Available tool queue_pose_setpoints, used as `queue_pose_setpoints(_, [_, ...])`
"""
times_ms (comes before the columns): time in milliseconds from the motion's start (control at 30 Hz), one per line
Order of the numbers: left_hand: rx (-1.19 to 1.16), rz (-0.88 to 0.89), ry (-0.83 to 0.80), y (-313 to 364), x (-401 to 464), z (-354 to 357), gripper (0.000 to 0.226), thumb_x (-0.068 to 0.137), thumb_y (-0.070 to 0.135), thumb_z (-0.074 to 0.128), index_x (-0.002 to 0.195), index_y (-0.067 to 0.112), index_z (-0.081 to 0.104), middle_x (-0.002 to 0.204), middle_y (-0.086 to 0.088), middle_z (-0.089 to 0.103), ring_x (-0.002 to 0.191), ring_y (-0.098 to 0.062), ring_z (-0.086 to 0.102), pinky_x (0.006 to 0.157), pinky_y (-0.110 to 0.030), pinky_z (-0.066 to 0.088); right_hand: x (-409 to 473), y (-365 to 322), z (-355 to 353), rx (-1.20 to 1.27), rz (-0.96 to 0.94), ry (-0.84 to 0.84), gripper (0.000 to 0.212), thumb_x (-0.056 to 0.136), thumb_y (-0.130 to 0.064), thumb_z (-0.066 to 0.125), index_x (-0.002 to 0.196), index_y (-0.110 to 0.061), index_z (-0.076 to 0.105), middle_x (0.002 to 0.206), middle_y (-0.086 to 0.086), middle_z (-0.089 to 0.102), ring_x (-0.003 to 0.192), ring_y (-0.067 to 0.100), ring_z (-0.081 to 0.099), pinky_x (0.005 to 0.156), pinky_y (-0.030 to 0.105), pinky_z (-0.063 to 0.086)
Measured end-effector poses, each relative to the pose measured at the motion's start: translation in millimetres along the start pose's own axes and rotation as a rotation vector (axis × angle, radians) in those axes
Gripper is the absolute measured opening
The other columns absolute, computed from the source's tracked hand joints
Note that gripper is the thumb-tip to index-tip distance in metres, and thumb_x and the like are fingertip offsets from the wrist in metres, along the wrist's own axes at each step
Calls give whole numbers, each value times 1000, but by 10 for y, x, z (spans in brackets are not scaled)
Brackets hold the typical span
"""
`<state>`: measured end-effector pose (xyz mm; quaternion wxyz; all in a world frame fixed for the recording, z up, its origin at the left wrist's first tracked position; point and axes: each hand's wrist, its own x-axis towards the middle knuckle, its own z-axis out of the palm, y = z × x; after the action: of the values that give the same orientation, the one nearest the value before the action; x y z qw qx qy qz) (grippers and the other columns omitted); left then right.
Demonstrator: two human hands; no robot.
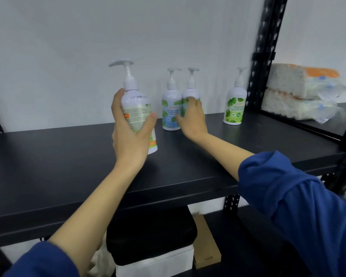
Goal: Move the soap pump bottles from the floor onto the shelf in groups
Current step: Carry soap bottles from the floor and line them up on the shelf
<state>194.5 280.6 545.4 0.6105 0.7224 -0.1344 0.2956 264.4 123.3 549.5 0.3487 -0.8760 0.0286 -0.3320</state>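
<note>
Blue sleeves [300, 206] nearest; our left hand [130, 134] grips upright bottle [137, 110] above shelf [68, 166] mid-depth; right hand [192, 116] fingers wrap rear-edge bottle [190, 90] beside its blue-labelled twin [170, 108], rightward.

Bare black shelf [48, 156] lies open toward nine o'clock; at twelve two touching soap pump bottles [171, 108] block, a green-labelled bottle [235, 104] and upright post [262, 56] at two.

Head view, close above shelf [68, 166]
</note>
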Motion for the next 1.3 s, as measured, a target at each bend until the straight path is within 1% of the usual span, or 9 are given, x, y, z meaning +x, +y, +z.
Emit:
queue_pose_setpoints(100, [-41,-26,5,66,10,112,63,86,28,64,135,42,27,97,23,54,93,-15,61,89,-47,51,-152,192,-330,-119,88,-140,24,86,-14,55,108,-5,58,116,12,55,102,30,55,78,29,41])
queue_pose_setpoints(167, [-83,-33,-11,132,27,234,64,85,28,65,134,42,27,98,24,54,94,-16,61,89,-48,51,-335,380,-634,-238,126,-251,19,85,-21,55,98,-11,64,110,10,64,99,29,59,83,34,49])
queue_pose_setpoints(300, [-135,-13,-76,312,54,587,63,85,27,66,132,41,28,96,26,53,93,-14,62,88,-46,52,-781,659,-1317,-361,149,-417,38,95,-43,48,125,-23,59,132,0,57,122,25,51,101,41,41])
queue_pose_setpoints(400, [-140,4,-136,416,96,894,65,85,24,66,134,39,26,99,23,51,94,-16,62,87,-44,53,-970,718,-1581,-431,88,-550,52,97,-54,32,143,-32,37,153,-7,31,142,20,26,114,40,22])
queue_pose_setpoints(633, [-111,-63,-191,424,263,1547,77,85,25,67,145,22,19,107,7,50,88,-11,55,76,-25,50,-836,808,-1651,-480,48,-701,59,95,-61,24,149,-38,21,158,-12,12,147,14,8,115,39,10])
queue_pose_setpoints(767, [-101,-128,-190,336,389,1829,68,83,27,69,137,16,28,101,3,51,88,-17,56,83,-40,54,-808,871,-1623,-474,35,-705,61,94,-62,23,149,-38,18,159,-13,9,147,13,5,117,38,6])
queue_pose_setpoints(933, [-82,-107,-262,236,463,2082,69,83,19,70,136,13,26,103,1,51,88,-15,56,76,-29,49,-850,920,-1592,-484,21,-657,59,93,-64,21,147,-43,16,158,-17,8,146,8,3,117,35,4])
queue_pose_setpoints(1067, [-59,-119,-293,121,572,2189,71,83,16,71,136,11,24,114,-4,48,96,-17,54,80,-31,49,-859,916,-1590,-480,17,-643,59,92,-65,20,147,-45,16,157,-19,7,146,6,3,117,34,3])
queue_pose_setpoints(1300, [-43,-182,-408,-41,686,2352,70,86,11,67,137,12,19,115,-2,45,97,-15,53,81,-28,46,-870,902,-1600,-473,29,-645,58,91,-66,19,146,-47,14,157,-21,5,145,4,1,117,31,2])
